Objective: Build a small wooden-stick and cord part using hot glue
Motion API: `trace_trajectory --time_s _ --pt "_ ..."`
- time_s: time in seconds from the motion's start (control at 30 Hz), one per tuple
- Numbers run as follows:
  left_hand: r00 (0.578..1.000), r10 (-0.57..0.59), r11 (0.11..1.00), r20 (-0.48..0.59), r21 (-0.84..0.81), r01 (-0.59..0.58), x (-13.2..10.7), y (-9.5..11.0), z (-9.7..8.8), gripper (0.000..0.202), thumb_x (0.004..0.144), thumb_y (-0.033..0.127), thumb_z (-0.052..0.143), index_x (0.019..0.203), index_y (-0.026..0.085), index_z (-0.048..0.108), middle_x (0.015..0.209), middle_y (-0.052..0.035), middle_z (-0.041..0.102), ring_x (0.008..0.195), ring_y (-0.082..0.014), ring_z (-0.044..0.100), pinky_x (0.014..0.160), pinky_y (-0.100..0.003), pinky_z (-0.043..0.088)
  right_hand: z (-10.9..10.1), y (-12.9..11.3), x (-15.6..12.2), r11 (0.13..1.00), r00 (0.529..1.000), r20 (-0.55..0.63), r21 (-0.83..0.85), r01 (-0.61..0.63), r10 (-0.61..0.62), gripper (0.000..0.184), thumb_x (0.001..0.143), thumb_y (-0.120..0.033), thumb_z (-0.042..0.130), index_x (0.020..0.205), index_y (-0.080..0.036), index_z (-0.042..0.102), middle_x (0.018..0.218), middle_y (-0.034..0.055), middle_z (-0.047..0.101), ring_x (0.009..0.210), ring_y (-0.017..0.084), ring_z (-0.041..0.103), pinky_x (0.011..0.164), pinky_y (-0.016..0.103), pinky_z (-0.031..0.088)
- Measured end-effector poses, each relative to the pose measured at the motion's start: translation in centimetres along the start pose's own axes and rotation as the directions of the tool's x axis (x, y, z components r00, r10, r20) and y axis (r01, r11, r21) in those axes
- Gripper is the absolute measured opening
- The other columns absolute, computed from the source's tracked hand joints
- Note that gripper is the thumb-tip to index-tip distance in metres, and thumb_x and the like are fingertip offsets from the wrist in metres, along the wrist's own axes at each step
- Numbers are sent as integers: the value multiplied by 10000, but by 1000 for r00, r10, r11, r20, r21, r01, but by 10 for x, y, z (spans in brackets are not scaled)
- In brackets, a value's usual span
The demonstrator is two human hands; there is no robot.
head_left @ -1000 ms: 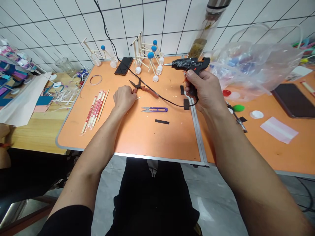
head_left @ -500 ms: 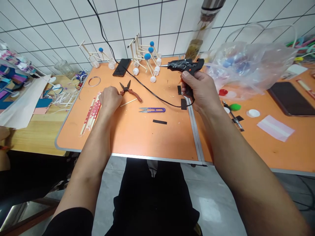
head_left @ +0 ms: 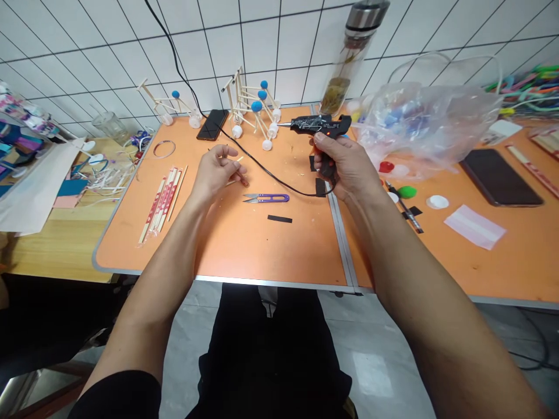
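The plastic glue gun (head_left: 321, 124) has a metal nozzle (head_left: 284, 124); a glossy, crinkled plastic bag (head_left: 419, 125) sits at two o'clock

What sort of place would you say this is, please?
Probably a craft workspace by a tiled wall: the right hand holds a glue gun, stick models stand on the orange table, and packaged sticks lie nearer the front.

Over the counter (head_left: 236, 250), the right hand (head_left: 347, 160) held a glue gun (head_left: 321, 123), nozzle (head_left: 284, 124) toward nine o'clock; purple snips (head_left: 273, 202) lay at four o'clock from the left hand (head_left: 215, 173)
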State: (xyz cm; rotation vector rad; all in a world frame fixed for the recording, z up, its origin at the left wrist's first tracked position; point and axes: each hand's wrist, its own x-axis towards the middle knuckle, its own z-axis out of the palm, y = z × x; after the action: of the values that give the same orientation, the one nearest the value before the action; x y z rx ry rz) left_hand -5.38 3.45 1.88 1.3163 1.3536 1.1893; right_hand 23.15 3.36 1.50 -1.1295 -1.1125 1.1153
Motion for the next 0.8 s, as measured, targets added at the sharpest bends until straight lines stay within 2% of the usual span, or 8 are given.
trace_trajectory --time_s 0.17,0.43,0.6,0.7,0.8 --pt "991 -68 983 117 -161 87 -9 -3 18 59 1003 140 793 980 169 747 915 -69 882 636 -103 732 693 -229 592 4 0 -6 1000 999 47 -31 -4 6 483 855 -612 1004 850 -268 665 748 -18 653 605 136 594 499 276 452" --pt "979 -183 957 95 -212 199 -18 0 30 268 1132 228 738 881 198 648 803 -43 862 508 -75 637 578 -204 496 13 -5 -21 975 988 104 -179 130 -112 390 905 -553 976 895 -250 731 866 27 782 627 136 588 517 270 471" --pt "957 -264 908 120 -304 289 -14 0 31 322 1149 153 657 830 191 638 769 -47 837 494 -65 589 580 -196 475 16 -6 -26 960 982 115 -223 170 -147 332 923 -498 966 932 -267 728 869 19 789 651 153 605 542 280 498" --pt "945 -295 875 144 -358 328 -10 -3 29 297 1124 71 622 850 173 672 797 -56 843 530 -68 620 633 -200 527 16 -4 -27 949 975 126 -239 207 -181 331 922 -523 964 931 -273 747 864 18 789 660 161 599 558 291 498" --pt "943 -292 861 159 -385 331 -8 -6 28 264 1134 83 624 889 160 686 863 -74 867 569 -76 672 655 -212 563 18 -1 -28 938 967 144 -250 241 -210 333 925 -545 962 927 -273 769 867 24 789 679 169 602 583 302 506"
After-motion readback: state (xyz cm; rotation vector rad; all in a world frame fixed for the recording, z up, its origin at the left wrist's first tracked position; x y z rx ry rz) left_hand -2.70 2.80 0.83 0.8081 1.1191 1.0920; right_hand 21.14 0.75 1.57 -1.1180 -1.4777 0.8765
